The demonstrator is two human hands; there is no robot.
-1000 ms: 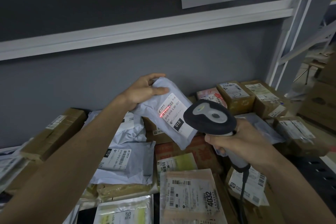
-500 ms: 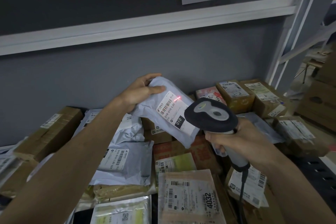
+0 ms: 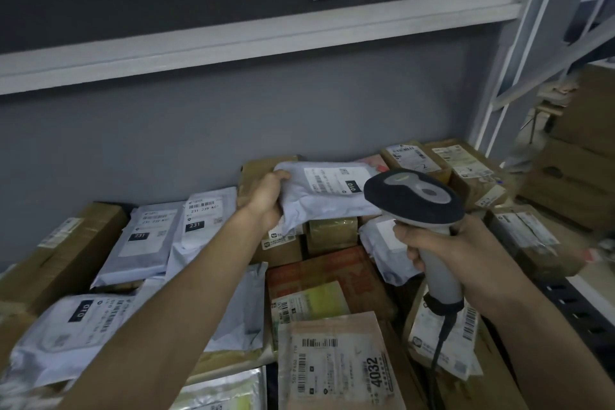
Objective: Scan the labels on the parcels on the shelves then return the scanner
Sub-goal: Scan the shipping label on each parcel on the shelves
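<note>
Head view shows our left hand (image 3: pixel 266 200) pinching the grey mailer (image 3: pixel 319 200) while right-hand fingers (image 3: pixel 411 243) wrap the scanner (image 3: pixel 416 200); we should lay it label-up atop the boxes (image 3: pixel 329 233).

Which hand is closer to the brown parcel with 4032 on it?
Right. The right hand, gripping the scanner, is just above the 4032 parcel; the left hand is farther back, holding a white bag.

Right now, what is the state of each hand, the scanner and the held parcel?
Left hand: grips the grey 010 mailer at its left end.
Grey 010 mailer: held low over the boxes, label up.
Right hand: grips the scanner handle.
Barcode scanner: upright, no red line visible.
</note>
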